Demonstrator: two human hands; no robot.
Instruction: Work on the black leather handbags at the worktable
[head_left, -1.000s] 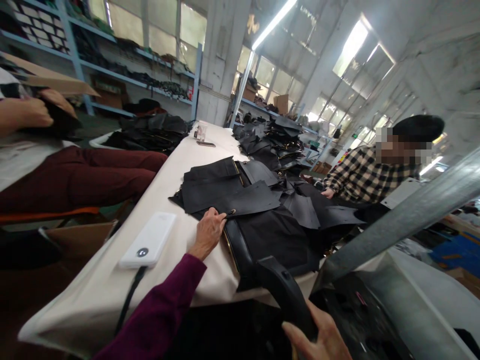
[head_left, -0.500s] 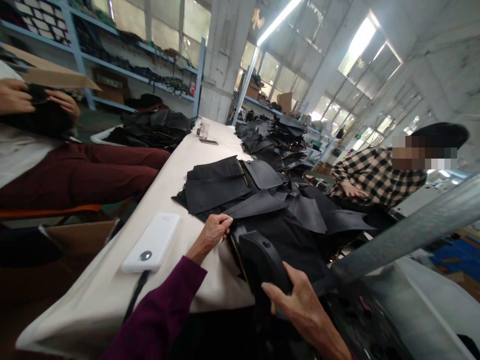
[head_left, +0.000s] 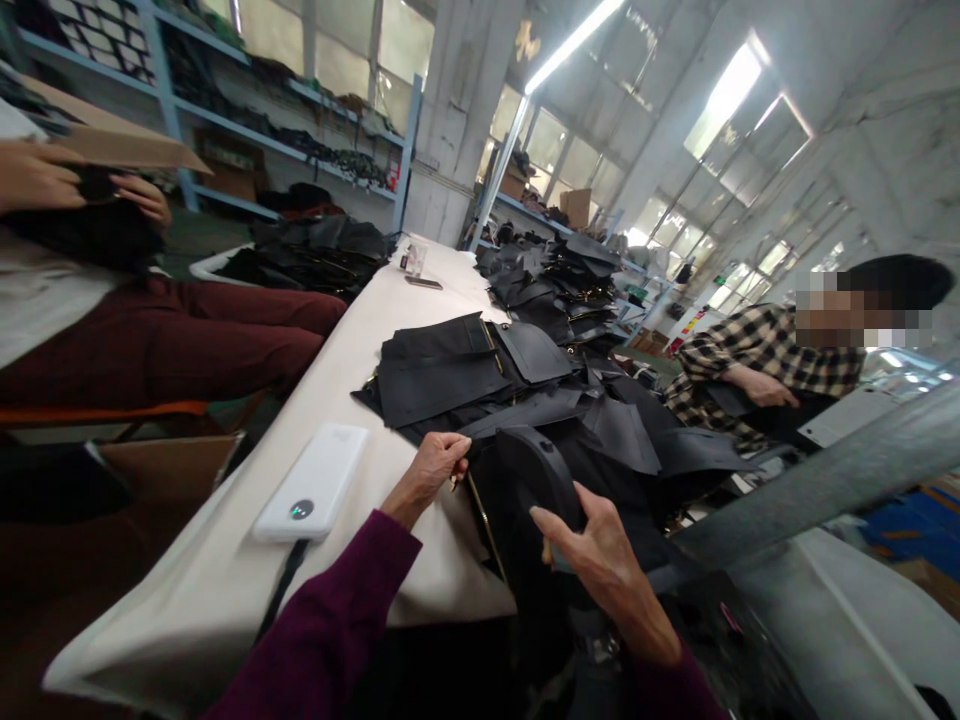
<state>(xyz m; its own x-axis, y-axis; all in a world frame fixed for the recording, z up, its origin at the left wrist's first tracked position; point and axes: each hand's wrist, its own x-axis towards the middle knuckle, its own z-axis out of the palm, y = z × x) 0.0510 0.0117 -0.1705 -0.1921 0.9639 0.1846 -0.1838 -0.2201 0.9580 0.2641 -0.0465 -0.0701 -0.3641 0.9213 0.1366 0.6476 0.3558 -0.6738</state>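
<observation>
Left hand (head_left: 435, 468): it is pinching the edge of a black flap (head_left: 525, 412) near a gold clip, fingers closed tight on it.
Right hand (head_left: 596, 560): it is gripping the black tool (head_left: 541, 472), fingers wrapped around it.
Tool: it is sitting over the black bag (head_left: 517, 520) at the near edge of the table (head_left: 225, 580).
Pile (head_left: 450, 365): flat black pieces are lying just behind the bag.
Power bank (head_left: 311, 483): it is lying on the table, left of the hands.
Other people: one in a checked shirt (head_left: 750, 350) is sitting on the right; another in red trousers (head_left: 172, 340) is sitting on the left.
</observation>
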